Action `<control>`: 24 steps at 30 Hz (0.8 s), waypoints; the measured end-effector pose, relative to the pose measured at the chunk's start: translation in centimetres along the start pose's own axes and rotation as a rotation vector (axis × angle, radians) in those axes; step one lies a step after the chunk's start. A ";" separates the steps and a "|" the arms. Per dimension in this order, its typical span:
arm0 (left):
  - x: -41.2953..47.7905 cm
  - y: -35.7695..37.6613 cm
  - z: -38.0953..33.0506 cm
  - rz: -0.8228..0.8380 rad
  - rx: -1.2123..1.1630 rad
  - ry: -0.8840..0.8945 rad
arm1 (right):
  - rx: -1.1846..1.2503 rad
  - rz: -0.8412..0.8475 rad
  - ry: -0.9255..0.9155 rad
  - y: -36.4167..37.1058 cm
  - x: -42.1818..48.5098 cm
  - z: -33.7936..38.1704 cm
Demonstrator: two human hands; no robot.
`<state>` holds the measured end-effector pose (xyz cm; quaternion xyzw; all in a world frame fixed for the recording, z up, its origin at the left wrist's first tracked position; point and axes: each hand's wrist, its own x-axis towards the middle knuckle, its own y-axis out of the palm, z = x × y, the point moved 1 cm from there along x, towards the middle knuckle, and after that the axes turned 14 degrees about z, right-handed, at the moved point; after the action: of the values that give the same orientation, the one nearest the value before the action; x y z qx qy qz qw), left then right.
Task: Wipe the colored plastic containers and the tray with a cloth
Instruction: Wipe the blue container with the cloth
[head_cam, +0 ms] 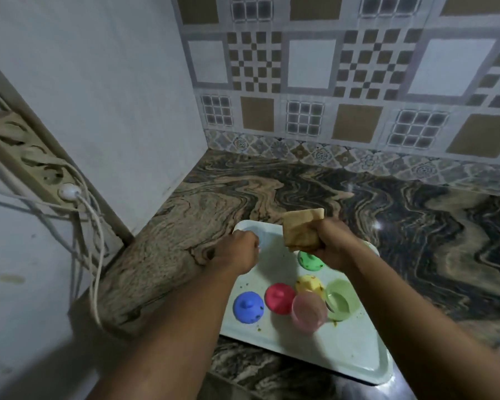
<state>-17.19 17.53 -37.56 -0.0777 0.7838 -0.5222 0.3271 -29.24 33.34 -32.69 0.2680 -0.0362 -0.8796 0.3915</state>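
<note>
A pale mint tray (344, 350) lies on the marble counter. On it sit a blue domed lid (248, 307), a red lid (279, 298), a yellow lid (309, 284) and a green lid (309, 259), all speckled with crumbs. A translucent pink container (309, 311) and a translucent green container (341, 300) stand beside them. My right hand (331, 243) grips a folded tan cloth (299, 230) above the green lid. My left hand (237, 251) is curled over the tray's far left corner, around something pale blue (261, 240) that looks like a translucent container, mostly hidden.
The brown-and-black marble counter (416, 226) stretches to the right and back to a patterned tile wall. A white side wall stands on the left, with a power strip (29, 157) and hanging white cables (94, 255) near the counter's left edge.
</note>
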 end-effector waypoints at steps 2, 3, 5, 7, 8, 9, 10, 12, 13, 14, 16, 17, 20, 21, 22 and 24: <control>0.5 0.0 0.0 -0.027 -0.129 0.026 | -0.239 -0.056 -0.136 0.4 1.3 -1.2; 0.8 -0.1 0.0 -0.035 -0.229 0.045 | -0.434 -0.071 -0.222 0.6 2.0 -2.0; 0.9 -0.8 0.1 -0.040 -0.417 0.101 | -0.776 -0.019 -0.394 2.0 2.2 -3.9; 0.4 -2.0 0.3 -0.024 -0.559 0.162 | -0.855 0.140 -0.476 3.5 2.0 -5.3; 0.0 -2.7 0.5 -0.028 -0.618 0.191 | -0.824 0.186 -0.484 4.3 1.9 -5.6; -0.5 -3.3 0.8 -0.036 -0.664 0.215 | -0.766 0.210 -0.482 4.9 2.0 -5.7; -1.1 -3.8 1.1 -0.043 -0.709 0.242 | -0.718 0.206 -0.461 5.2 2.2 -5.4; -2.2 -4.5 1.6 -0.048 -0.742 0.303 | -0.592 0.196 -0.347 5.8 3.0 -4.3; -2.7 -4.8 1.8 -0.048 -0.733 0.331 | -0.456 0.212 -0.251 5.7 3.5 -3.6; -3.2 -5.0 2.0 -0.054 -0.732 0.348 | -0.250 0.245 -0.121 5.8 4.0 -3.1; -3.9 -5.6 2.3 -0.065 -0.790 0.375 | 0.122 0.377 0.129 5.8 4.2 -2.4; -4.3 -6.0 2.4 -0.068 -0.815 0.381 | 0.210 0.434 0.195 5.7 3.8 -2.3; -4.7 -6.7 2.9 -0.041 -0.807 0.347 | 0.350 0.466 0.244 6.1 2.9 -2.2; -4.7 -6.8 2.8 -0.028 -0.794 0.320 | 0.321 0.456 0.213 6.5 2.6 -2.1; -4.7 -7.0 2.7 -0.024 -0.776 0.288 | 0.256 0.444 0.161 6.9 2.3 -1.9; -4.6 -7.4 2.5 -0.075 -0.757 0.268 | 0.103 0.387 0.034 7.5 2.0 -1.3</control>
<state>-13.78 14.51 -29.74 -0.1525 0.9531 -0.2136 0.1507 -24.67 26.90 -32.63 0.2906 -0.1253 -0.7803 0.5393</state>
